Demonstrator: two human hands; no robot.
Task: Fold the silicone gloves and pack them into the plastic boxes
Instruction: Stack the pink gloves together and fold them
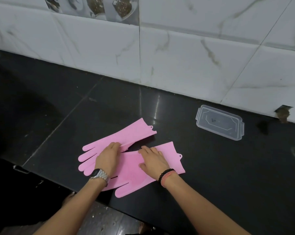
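Note:
Two pink silicone gloves lie flat on the black countertop (211, 175). The far glove (126, 134) points its fingers left and its cuff to the upper right. The near glove (135, 173) shows a bristled palm, fingers toward the counter's front edge, cuff to the right. My left hand (108, 157) rests flat where the two gloves overlap, a metal watch on its wrist. My right hand (152, 160) presses flat on the near glove, a bead bracelet on its wrist. A clear plastic box (219, 122) sits to the right, near the wall.
A white marble-tiled wall (194, 56) runs along the back of the counter, with a chipped hole (283, 113) at its base on the right. The counter's front edge runs diagonally below my arms, with floor beneath.

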